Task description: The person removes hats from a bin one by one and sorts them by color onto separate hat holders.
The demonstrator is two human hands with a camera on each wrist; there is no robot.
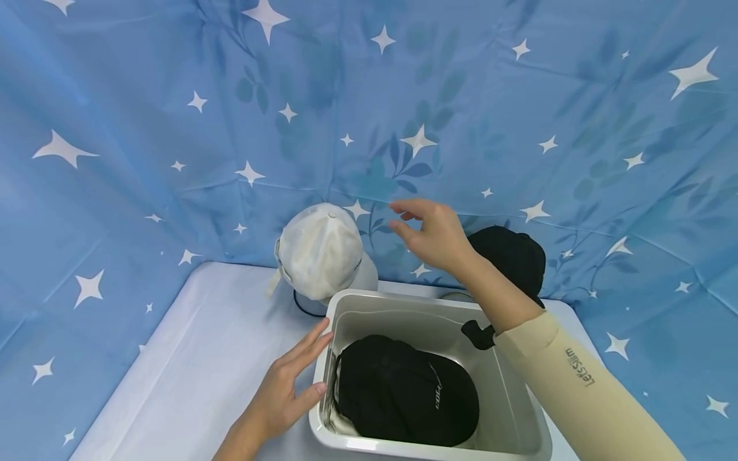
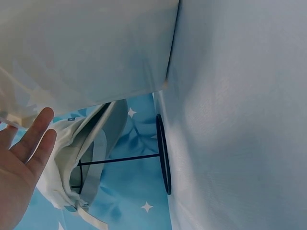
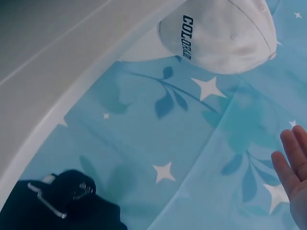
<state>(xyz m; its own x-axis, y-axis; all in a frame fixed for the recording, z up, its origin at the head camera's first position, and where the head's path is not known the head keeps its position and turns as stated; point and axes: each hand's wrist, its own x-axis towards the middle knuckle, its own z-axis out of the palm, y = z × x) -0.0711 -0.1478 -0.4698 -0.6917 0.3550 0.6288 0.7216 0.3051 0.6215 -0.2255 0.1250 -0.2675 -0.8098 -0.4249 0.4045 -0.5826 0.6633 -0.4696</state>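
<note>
My left hand [image 1: 285, 384] rests its outstretched fingers along the left rim of a light grey plastic bin [image 1: 533, 416], thumb apart. Inside the bin lies a black baseball cap [image 1: 392, 390] with white lettering on its brim, over something pale at the left. Above the bin's far side, my right hand [image 1: 429, 234] hangs in the air, fingers loosely bent and holding nothing. A white baseball cap [image 1: 319, 250] sits on a black wire stand [image 2: 120, 159] behind the bin. Partly hidden by my right arm, another black cap [image 1: 510, 259] is at the back right.
The bin stands on a white-covered table [image 1: 167, 358]. A blue curtain [image 1: 173, 128] with white stars hangs right behind the caps. A black strap [image 1: 477, 335] shows beside my right forearm; the back black cap's metal buckle [image 3: 53, 206] appears in the right wrist view.
</note>
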